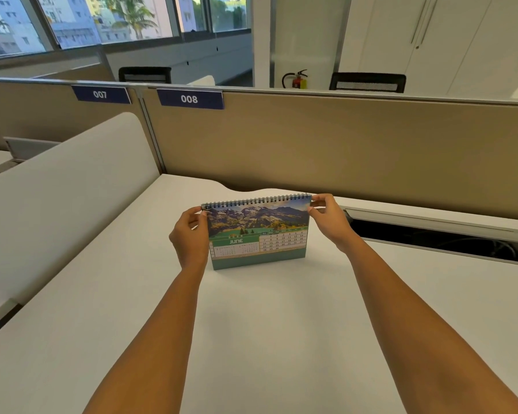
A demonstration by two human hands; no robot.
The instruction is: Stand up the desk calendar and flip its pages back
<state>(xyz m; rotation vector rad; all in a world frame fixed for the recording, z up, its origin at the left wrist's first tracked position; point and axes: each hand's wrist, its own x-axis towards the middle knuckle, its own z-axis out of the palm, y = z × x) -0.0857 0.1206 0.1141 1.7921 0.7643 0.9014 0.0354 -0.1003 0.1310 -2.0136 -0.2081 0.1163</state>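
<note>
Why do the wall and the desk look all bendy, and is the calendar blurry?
In the head view, the wide-angle lens bows the partition top and stretches the arms at the edges. The calendar is sharp enough to read JUNE, though its small dates are soft. Daylight from the windows is even, with no harsh glare on the desk.

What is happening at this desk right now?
A person is handling a desk calendar that stands upright on the white desk, open at June. The left hand pinches its top left corner and the right hand pinches the top right corner, by the spiral binding.
</note>
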